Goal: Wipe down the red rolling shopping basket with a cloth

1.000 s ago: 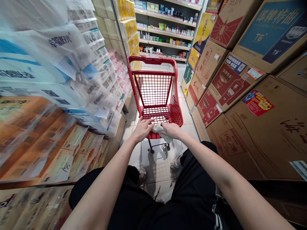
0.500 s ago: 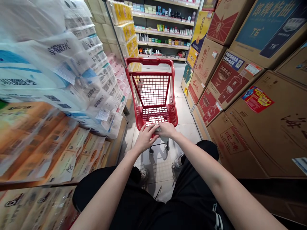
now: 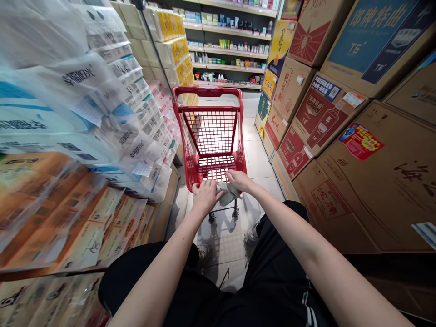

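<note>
A red shopping cart (image 3: 208,108) with a grid basket stands in front of my legs. At its near edge, my left hand (image 3: 205,194) lies with the fingers bent over the rim and the thumb pointing at a crumpled pale cloth (image 3: 225,194). The cloth, which could be a wipe, hangs between my two hands. My right hand (image 3: 239,180) is closed on its right side, close above the cart's near rim. The right fingertips are partly hidden, and whether the left thumb presses the cloth I cannot tell.
Wrapped paper packs (image 3: 81,86) are stacked along the left side, with orange packs (image 3: 64,209) lower down. Cardboard cartons (image 3: 344,177) form a wall on the right. Shelves of small bottles and boxes (image 3: 235,47) stand beyond the cart. Tiled floor (image 3: 260,161) runs between.
My hands have moved apart, the left one leftward along the cart's near edge. More of the pale cloth shows between them. The cart sits slightly lower and further left in view.
</note>
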The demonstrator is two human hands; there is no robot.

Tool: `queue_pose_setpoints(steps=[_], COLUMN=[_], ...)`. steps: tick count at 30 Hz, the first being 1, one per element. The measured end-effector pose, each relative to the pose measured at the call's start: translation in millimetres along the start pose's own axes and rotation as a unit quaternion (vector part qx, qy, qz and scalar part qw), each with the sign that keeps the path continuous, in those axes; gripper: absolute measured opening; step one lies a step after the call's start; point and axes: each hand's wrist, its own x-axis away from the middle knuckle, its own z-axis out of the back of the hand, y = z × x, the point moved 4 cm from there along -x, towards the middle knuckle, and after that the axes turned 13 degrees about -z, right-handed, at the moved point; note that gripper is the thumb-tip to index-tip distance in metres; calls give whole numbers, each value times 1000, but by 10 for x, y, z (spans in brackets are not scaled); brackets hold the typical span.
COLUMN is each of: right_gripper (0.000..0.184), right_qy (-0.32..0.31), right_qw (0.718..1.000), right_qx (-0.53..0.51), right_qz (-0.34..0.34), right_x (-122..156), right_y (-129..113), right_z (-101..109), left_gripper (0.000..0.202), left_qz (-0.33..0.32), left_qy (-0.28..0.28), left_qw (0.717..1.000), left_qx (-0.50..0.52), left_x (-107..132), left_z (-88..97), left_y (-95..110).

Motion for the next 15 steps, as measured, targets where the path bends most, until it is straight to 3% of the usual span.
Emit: queue_pose_setpoints(steps=[5,10,13,15], right_gripper=[60,62,63,65], right_qy=[25,29,26,31], right_qw=[992,991,990,990], right_qx=[115,119,121,124], right_qz=[-53,-63,-63,-58], right_x=[-37,-89,-108,-110], right_y=[11,55,67,59], right_z=[-161,-167,-196,-234], left_gripper=[18,28,37,47], left_qz=[-92,-127,-121,-135], left_qy=[-23,-28,13,23], left_qw=[994,989,991,990], left_qx=[-50,-70,-55,-47], left_x=[37,258,302,258], left_z=[10,71,126,153], left_y=[-155,-420,-375,-209])
